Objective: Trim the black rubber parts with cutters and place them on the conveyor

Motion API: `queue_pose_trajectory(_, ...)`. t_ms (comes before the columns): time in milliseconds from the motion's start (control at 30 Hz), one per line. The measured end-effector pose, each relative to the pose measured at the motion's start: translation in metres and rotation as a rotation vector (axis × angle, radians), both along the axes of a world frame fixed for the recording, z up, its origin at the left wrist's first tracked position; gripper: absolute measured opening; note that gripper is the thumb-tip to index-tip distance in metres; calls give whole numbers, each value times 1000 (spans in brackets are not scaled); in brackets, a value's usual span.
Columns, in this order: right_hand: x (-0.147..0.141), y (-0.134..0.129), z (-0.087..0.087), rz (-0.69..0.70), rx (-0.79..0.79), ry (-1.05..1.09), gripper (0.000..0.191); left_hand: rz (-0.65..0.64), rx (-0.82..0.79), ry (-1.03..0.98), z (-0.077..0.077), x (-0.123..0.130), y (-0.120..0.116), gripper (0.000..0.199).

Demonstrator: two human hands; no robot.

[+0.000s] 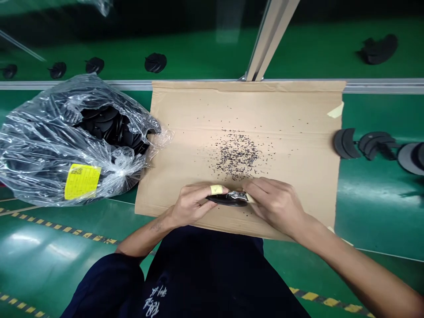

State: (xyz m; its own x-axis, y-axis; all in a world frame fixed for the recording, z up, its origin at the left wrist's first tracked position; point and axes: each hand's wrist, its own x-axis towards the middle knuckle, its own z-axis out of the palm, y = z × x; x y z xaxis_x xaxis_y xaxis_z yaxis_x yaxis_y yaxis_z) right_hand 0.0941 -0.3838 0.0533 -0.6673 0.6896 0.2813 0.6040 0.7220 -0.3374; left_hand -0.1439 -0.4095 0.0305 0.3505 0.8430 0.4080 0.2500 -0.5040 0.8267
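My left hand (194,204) pinches the left end of a black curved plastic part (228,201) near the front edge of the cardboard sheet (298,176). Yellow tape wraps one of its fingertips. My right hand (273,201) is closed at the part's right end, gripping a small metallic tool (237,194) whose tip lies over the part; most of the tool is hidden by the fingers. Just beyond the hands, many tiny black bits (236,154) are scattered on the cardboard.
At the left lies a clear plastic bag (43,137) of black parts with a yellow label (82,181). Black curved pieces (346,143) sit right of the cardboard. Behind it runs a metal rail (380,85) with an upright post (271,39); more black parts (155,62) lie beyond.
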Motion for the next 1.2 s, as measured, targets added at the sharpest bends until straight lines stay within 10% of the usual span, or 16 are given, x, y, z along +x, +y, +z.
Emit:
queue_pose_trajectory(133,2,1,-6,-28,-243,161,22,-32,-3,-16,1,0,3,27)
queue_pose_trajectory(400,7,10,3,-107,123,-331,21,-81,-30,166,-3,3,13,31)
queue_pose_trajectory(700,-4,-3,-7,-253,-384,340,24,-3,-451,32,-8,6,11,26)
queue_pose_trajectory(900,-19,-11,-5,-205,-262,469,11,-201,-759,-232,1,-2,17,72)
queue_pose_trajectory(1067,-15,-6,-10,-78,-53,423,6,-405,-892,-26,16,-14,47,48)
queue_pose_trajectory(1200,-2,-8,-12,-141,85,384,11,-545,-686,273,47,-13,79,27)
